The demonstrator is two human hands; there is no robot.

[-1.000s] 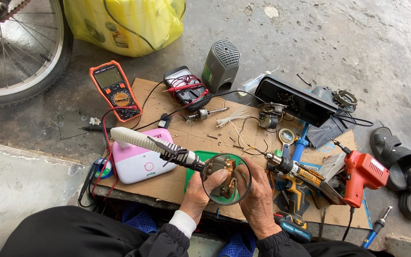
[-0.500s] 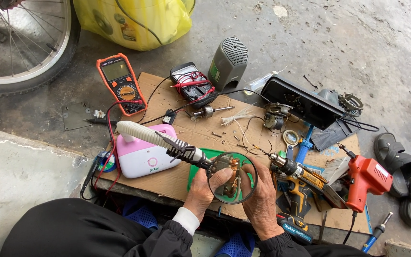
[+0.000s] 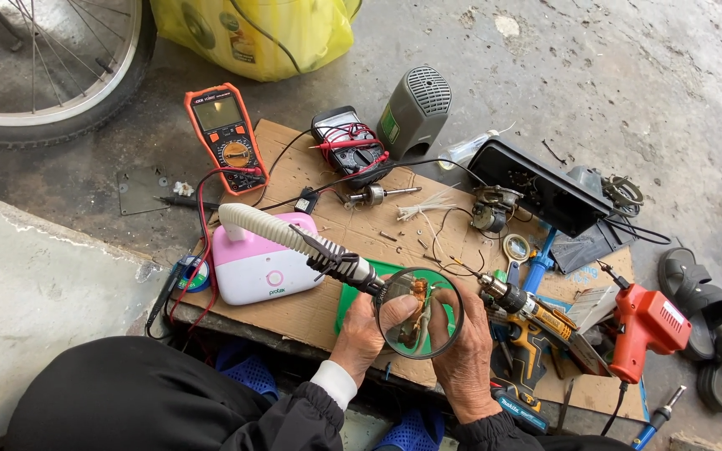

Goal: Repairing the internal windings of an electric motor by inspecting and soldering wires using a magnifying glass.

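Low in the middle of the frame, the left hand [image 3: 359, 338] and the right hand [image 3: 466, 349] sit side by side under a round magnifying lens [image 3: 419, 312] on a pale gooseneck arm [image 3: 271, 227]. Both hands have their fingers curled in, pinching a small brown circuit part [image 3: 417, 302] seen through the glass; the thumbs press toward it from either side. The part sits over a green mat [image 3: 351, 294] near the bottom edge of the cardboard sheet [image 3: 294, 311].

Room is tight. Just right of the right hand lie a soldering iron [image 3: 521, 303] and a red soldering gun [image 3: 643, 326]. To the left stands the lamp's pink base [image 3: 262, 269]. An orange multimeter [image 3: 226, 135] lies at the upper left, well apart, and a grey speaker [image 3: 414, 111] stands at the upper centre. The cardboard's near edge overhangs a concrete step [image 3: 35, 284].
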